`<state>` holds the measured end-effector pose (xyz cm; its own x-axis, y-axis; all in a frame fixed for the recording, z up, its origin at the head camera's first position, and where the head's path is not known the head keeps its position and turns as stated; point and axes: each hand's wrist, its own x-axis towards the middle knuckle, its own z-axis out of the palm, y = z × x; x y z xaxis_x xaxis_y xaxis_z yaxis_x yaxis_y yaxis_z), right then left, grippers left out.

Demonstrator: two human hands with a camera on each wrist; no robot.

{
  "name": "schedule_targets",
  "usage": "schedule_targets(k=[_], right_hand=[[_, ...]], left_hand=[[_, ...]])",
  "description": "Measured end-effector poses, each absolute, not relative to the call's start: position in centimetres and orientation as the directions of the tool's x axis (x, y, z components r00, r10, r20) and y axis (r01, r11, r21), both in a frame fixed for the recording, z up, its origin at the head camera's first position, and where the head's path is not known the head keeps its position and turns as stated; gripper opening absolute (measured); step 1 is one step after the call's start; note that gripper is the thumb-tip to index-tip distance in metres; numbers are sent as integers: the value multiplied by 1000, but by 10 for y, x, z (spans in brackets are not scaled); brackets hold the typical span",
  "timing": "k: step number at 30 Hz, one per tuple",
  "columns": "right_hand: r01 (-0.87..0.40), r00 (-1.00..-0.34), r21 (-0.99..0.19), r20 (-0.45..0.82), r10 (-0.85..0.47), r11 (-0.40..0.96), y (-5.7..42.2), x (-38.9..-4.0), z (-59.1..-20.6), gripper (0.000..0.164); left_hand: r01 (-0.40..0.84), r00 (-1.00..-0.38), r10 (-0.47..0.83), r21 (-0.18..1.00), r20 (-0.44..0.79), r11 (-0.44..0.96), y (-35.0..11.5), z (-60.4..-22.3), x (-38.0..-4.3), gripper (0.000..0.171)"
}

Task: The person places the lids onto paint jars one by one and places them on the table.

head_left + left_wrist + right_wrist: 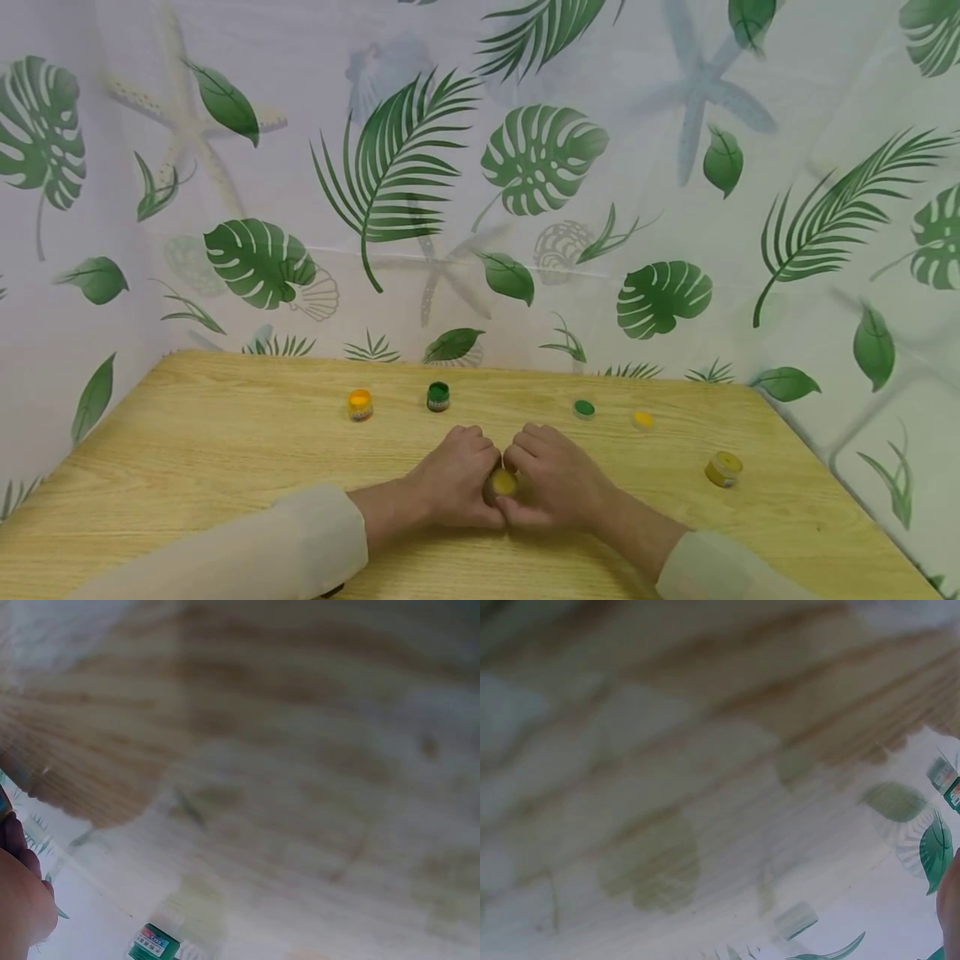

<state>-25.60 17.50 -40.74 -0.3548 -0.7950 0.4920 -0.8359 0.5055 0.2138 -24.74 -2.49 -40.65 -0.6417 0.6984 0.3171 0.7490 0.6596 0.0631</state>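
Observation:
Between both hands, near the front middle of the table, is a small round paint jar [503, 482] with a dull yellow top. My left hand [459, 479] curls round its left side, fingers at the far side and thumb at the near side. From the right, my right hand [558, 482] holds it in the same way, its thumb beside the top. The fingers hide most of the jar's wall. Only a part of the left hand [22, 896] enters the left wrist view, and a sliver of the right hand [950, 907] the right wrist view.
Beyond the hands stand an uncovered orange-yellow paint jar [360, 405] and an uncovered green paint jar [438, 397]. A green lid [583, 409] and a yellow lid [642, 420] lie at the back right. Another dull yellow jar [723, 470] stands farther right. Leaf-printed cloth [450, 317] hangs behind the wooden table [247, 433].

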Motion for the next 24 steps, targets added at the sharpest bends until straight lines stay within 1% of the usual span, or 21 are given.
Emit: schedule_targets(k=[2, 5, 8, 11, 14, 18, 24], right_hand=[[-842, -324, 225, 514, -794, 489, 175, -257, -408, 35], [-847, -288, 243, 540, -791, 474, 176, -258, -407, 48], [-839, -305, 238, 538, -785, 489, 176, -257, -406, 54], [-829, -356, 214, 512, -782, 518, 178, -256, -405, 46], [-829, -377, 196, 496, -783, 524, 178, -256, -406, 35], [-837, -368, 193, 497, -786, 513, 179, -257, -406, 27], [-837, -353, 207, 502, -790, 506, 179, -257, -408, 26]], left_hand=[[755, -635, 704, 61, 318, 653, -25, -407, -247, 36], [769, -618, 716, 63, 325, 636, -24, -408, -247, 36], [774, -613, 720, 64, 325, 630, -23, -407, -246, 36], [762, -628, 708, 70, 322, 644, -24, -406, -246, 38], [754, -639, 697, 85, 325, 651, -25, -406, -246, 37], [761, -628, 699, 86, 342, 643, -26, -406, -245, 34], [764, -620, 699, 70, 357, 642, -25, -408, -245, 33]])
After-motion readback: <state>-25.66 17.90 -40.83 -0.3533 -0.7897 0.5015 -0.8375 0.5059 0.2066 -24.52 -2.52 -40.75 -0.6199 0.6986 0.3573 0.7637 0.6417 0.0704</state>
